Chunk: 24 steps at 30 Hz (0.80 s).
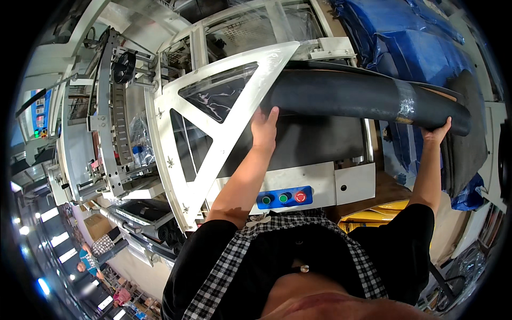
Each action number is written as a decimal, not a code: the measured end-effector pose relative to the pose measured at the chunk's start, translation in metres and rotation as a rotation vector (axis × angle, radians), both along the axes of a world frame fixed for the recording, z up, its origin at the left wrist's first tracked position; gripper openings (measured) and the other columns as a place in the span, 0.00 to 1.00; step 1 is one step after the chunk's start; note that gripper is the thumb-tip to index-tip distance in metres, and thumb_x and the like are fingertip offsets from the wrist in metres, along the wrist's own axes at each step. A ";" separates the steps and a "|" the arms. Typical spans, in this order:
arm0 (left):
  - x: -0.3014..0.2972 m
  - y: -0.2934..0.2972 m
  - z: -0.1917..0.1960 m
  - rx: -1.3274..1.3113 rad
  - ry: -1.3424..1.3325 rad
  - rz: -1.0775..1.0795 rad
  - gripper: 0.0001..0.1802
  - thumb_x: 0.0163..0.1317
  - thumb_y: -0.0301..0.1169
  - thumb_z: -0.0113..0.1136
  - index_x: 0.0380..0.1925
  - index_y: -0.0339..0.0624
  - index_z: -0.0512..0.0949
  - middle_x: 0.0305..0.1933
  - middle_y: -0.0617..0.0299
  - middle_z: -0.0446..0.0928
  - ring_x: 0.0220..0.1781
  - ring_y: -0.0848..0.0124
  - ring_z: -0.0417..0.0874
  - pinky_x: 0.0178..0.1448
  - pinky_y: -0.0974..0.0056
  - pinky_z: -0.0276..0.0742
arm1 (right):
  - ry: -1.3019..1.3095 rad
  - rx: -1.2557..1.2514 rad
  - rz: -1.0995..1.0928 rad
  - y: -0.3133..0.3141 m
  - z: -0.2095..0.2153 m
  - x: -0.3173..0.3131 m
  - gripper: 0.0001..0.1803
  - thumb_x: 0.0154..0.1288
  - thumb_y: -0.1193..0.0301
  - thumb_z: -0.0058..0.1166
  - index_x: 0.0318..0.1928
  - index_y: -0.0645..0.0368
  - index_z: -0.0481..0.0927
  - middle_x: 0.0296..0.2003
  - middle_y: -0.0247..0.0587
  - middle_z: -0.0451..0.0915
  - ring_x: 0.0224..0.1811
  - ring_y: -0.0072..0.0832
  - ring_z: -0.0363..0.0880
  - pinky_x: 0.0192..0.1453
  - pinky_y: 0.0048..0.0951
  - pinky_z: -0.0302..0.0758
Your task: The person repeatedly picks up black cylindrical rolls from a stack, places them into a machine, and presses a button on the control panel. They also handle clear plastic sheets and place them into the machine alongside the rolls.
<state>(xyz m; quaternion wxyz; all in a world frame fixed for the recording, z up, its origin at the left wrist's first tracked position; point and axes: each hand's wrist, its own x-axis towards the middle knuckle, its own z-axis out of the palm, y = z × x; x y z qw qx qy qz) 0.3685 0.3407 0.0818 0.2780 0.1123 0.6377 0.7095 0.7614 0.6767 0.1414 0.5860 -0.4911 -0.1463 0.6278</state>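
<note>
A long, dark roll of sheet material [341, 95] lies crosswise over the machine bed, bound near its right end by a band of clear tape [406, 101]. Its left part passes behind the white triangular frame [224, 130]. My left hand [264, 128] holds the roll's lower side near that frame, thumb up, with the other fingers mostly hidden. At the right end, my right hand [437, 132] grips the roll from below, thumb on the near side. Beneath the roll is the machine's dark, flat bed [314, 140].
A blue control panel [284, 197] with two green buttons and a red one faces me. Blue wrapped bundles [410, 50] stand at the far right, beside dark draped sheets [465, 154]. Yellow packages [373, 213] lie near my right elbow. Another person [90, 260] is far off left.
</note>
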 end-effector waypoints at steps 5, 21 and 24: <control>0.006 -0.017 0.000 0.058 0.014 0.200 0.29 0.58 0.18 0.61 0.60 0.36 0.66 0.56 0.61 0.69 0.54 0.74 0.71 0.58 0.71 0.68 | -0.065 -0.046 0.092 0.007 -0.013 -0.046 0.38 0.59 0.42 0.48 0.61 0.55 0.68 0.60 0.43 0.70 0.60 0.44 0.69 0.63 0.51 0.68; 0.044 -0.124 0.076 -0.183 -0.098 -0.715 0.11 0.59 0.24 0.60 0.42 0.39 0.76 0.43 0.63 0.77 0.44 0.75 0.76 0.48 0.66 0.73 | -0.131 -0.329 0.342 -0.024 -0.033 -0.106 0.43 0.48 0.44 0.65 0.58 0.61 0.70 0.51 0.40 0.76 0.55 0.34 0.73 0.61 0.37 0.70; -0.018 -0.195 0.112 -0.249 0.951 -0.496 0.12 0.50 0.21 0.64 0.36 0.42 0.78 0.43 0.58 0.80 0.45 0.62 0.79 0.47 0.60 0.74 | -0.471 -0.175 0.419 -0.017 -0.038 -0.089 0.45 0.45 0.48 0.71 0.58 0.62 0.70 0.56 0.43 0.74 0.57 0.34 0.72 0.63 0.34 0.68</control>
